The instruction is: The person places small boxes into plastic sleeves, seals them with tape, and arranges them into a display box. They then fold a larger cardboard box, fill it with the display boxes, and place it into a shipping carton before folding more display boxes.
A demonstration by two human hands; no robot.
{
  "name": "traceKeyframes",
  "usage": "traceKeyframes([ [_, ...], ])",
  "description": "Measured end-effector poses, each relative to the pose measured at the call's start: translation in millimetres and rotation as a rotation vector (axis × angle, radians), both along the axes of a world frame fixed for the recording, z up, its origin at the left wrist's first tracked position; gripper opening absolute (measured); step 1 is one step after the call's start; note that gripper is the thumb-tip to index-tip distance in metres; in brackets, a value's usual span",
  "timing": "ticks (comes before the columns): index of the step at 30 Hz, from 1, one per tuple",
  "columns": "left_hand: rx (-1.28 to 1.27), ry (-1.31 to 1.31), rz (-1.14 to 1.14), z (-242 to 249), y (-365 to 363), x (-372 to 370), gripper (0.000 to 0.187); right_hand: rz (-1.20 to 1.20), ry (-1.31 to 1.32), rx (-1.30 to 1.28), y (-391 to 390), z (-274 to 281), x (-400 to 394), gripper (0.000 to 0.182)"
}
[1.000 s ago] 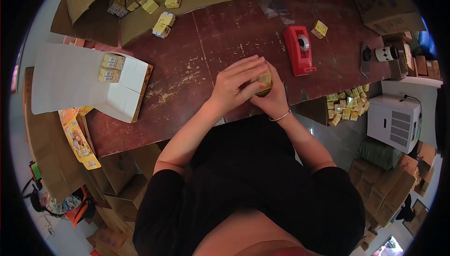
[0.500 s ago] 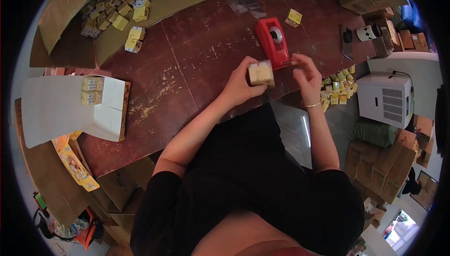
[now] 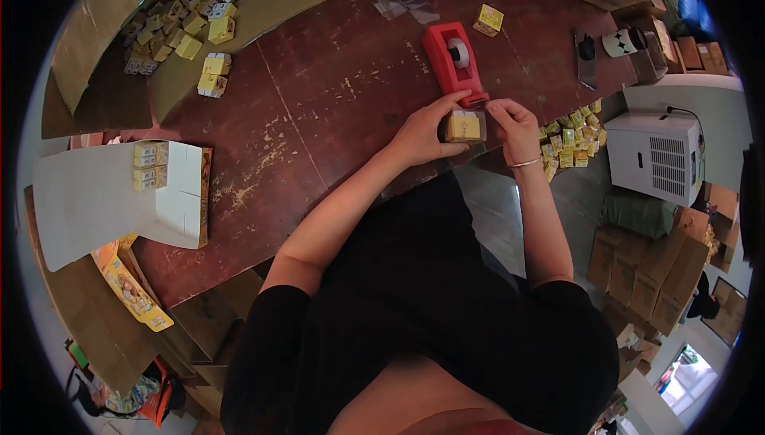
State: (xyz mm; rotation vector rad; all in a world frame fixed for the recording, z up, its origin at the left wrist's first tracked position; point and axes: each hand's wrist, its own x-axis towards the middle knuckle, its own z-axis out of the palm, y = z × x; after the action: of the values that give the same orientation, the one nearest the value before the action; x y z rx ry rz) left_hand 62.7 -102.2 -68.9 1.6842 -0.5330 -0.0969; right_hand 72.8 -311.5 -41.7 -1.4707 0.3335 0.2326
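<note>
My left hand (image 3: 424, 134) is closed around a small yellow-and-white box (image 3: 464, 127) that has a clear plastic layer about it. This box is held just below the cutter end of a red tape dispenser (image 3: 451, 59), and my left fingertips lie close against the dispenser. On the other side, my right hand (image 3: 518, 131) has its thumb and forefinger pinched together beside the cutter. Whatever sits in that pinch is too small and clear to make out. A roll of tape (image 3: 457, 52) shows inside the dispenser.
A yellow box (image 3: 488, 20) stands behind the dispenser, near clear plastic sheets (image 3: 403, 1). Many small boxes fill a carton (image 3: 171, 17) at the far left. An open white carton (image 3: 179, 204) holds several boxes. More yellow boxes (image 3: 575, 139) lie right, below the table edge.
My left hand has brought the box right and slightly down, with its fingers now at the dispenser. My right fingers have closed into a pinch by the cutter. The view has shifted slightly.
</note>
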Motion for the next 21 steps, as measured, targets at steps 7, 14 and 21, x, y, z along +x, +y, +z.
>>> traceKeyframes([
  [7, -0.072, -0.036, 0.111, 4.8, 13.5, -8.5, 0.065, -0.022, -0.149, -0.262, 3.1, -30.5, -9.1, 0.010],
  [14, 0.280, -0.251, 0.477, 8.3, 30.8, -19.4, 0.058, 0.107, 0.051, 0.199, 46.9, 11.2, -41.6, 0.007],
  [21, 0.179, -0.285, 0.519, 15.4, 33.5, -31.7, 0.057, 0.220, 0.359, 0.375, 66.0, 4.6, -35.0, 0.025],
])
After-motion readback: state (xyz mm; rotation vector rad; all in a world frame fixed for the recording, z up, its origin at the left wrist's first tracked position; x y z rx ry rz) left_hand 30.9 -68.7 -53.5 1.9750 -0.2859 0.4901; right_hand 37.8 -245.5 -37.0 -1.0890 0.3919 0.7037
